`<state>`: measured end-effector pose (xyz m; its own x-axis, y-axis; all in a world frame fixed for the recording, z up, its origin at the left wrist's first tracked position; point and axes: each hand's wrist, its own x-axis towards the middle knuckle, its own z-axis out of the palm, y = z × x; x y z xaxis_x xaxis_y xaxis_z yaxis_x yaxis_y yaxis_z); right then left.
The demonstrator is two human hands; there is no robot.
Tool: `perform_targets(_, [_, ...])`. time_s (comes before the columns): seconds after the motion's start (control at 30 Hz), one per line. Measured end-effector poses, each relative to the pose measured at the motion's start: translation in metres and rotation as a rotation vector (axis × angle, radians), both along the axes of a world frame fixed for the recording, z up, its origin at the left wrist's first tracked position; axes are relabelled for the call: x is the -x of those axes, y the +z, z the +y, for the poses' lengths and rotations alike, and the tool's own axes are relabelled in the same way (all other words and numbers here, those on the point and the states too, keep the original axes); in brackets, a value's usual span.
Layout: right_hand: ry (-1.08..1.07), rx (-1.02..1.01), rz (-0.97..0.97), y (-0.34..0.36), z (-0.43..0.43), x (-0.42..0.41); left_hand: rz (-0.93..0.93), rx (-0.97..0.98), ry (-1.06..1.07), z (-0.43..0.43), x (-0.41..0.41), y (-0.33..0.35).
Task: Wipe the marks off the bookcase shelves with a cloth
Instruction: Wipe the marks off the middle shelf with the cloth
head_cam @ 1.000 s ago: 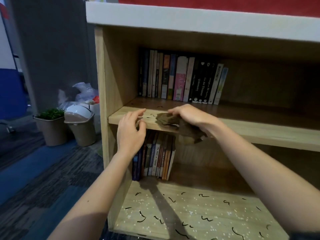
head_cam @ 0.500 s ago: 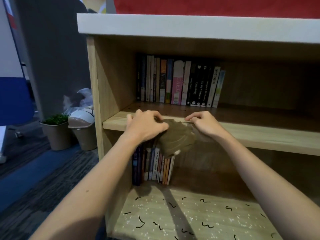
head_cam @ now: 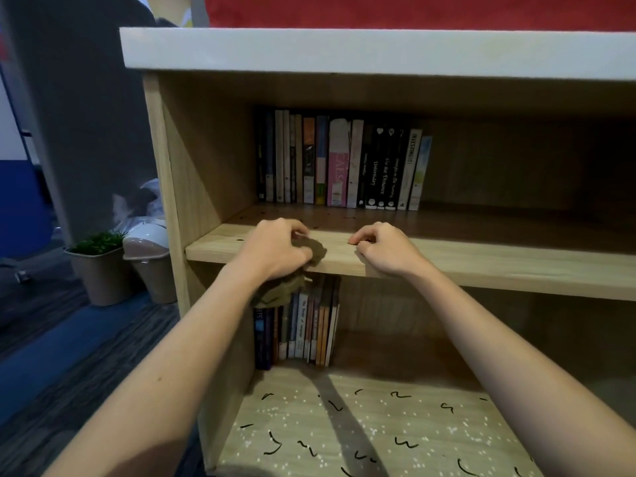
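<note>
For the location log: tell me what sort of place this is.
Probably an office or library-style reading corner, though a home cannot be ruled out. A wooden bookcase holds rows of books, a grey partition panel stands beside it, and grey-and-blue carpet covers the floor.

Two bare forearms reach forward, the left entering from 7 o'clock, the right from 4 o'clock. The left hand (head_cam: 275, 247), knuckles up, bunches a brown cloth (head_cam: 318, 252) in its curled fingers. The right hand (head_cam: 385, 247), at its 3 o'clock and apart from it, curls its fingers under, holding nothing.
</note>
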<state>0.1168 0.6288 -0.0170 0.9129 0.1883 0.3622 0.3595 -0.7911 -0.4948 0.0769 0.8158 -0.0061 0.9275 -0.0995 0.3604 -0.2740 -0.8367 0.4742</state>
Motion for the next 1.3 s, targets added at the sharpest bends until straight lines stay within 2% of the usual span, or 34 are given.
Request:
perform_targets(0.13, [-0.003, 0.009, -0.015, -0.001, 0.0, 0.001, -0.055, -0.007, -0.067, -0.019, 0.001, -0.001])
perform_targets(0.23, [0.006, 0.013, -0.021, -0.001, 0.0, 0.0, 0.121, -0.034, -0.328, -0.01, 0.03, -0.021])
perform_targets(0.3, [0.001, 0.005, -0.023, -0.001, 0.0, -0.002, 0.162, -0.019, -0.376, 0.005, 0.048, -0.041])
perform_targets(0.33, [-0.005, -0.001, -0.025, -0.001, 0.001, -0.003, 0.117, 0.063, -0.366, 0.014, 0.053, -0.046])
perform_targets(0.4, [-0.013, 0.005, -0.032, -0.002, 0.003, -0.005, -0.102, 0.266, -0.338, 0.032, 0.057, -0.037])
perform_targets(0.47, [-0.034, 0.023, -0.027, -0.004, 0.006, -0.007, -0.347, 0.309, -0.267, 0.044, 0.051, -0.017])
perform_targets(0.5, [-0.051, 0.024, -0.025, -0.003, 0.007, -0.008, -0.389, 0.278, -0.206, 0.046, 0.043, -0.008])
perform_targets(0.57, [-0.085, 0.007, -0.014, -0.003, 0.012, -0.006, -0.289, 0.182, -0.093, 0.039, 0.026, -0.001])
perform_targets(0.63, [-0.1, -0.04, -0.016, 0.0, 0.023, -0.005, -0.165, -0.018, -0.077, 0.025, 0.014, -0.015])
perform_targets(0.67, [-0.088, -0.066, -0.019, 0.001, 0.03, -0.006, -0.164, -0.097, -0.092, 0.021, 0.013, -0.025])
perform_targets(0.8, [-0.003, -0.088, -0.029, 0.003, 0.06, -0.008, -0.155, -0.017, -0.18, 0.038, 0.029, -0.029])
perform_targets(0.9, [-0.026, 0.041, -0.021, -0.001, 0.066, -0.012, -0.265, 0.038, -0.029, 0.061, 0.018, -0.019])
perform_targets(0.93, [-0.04, 0.066, -0.03, -0.002, 0.066, -0.014, -0.247, 0.018, 0.036, 0.065, 0.008, -0.014])
perform_targets(1.0, [-0.052, 0.083, -0.05, -0.003, 0.065, -0.015, -0.093, -0.086, 0.107, 0.061, -0.009, -0.007])
perform_targets(1.17, [-0.053, 0.088, -0.074, -0.005, 0.064, -0.014, 0.049, -0.214, -0.055, 0.058, -0.003, 0.002])
perform_targets(1.3, [-0.049, 0.086, -0.083, -0.005, 0.065, -0.015, 0.118, -0.252, -0.031, 0.061, -0.015, 0.015])
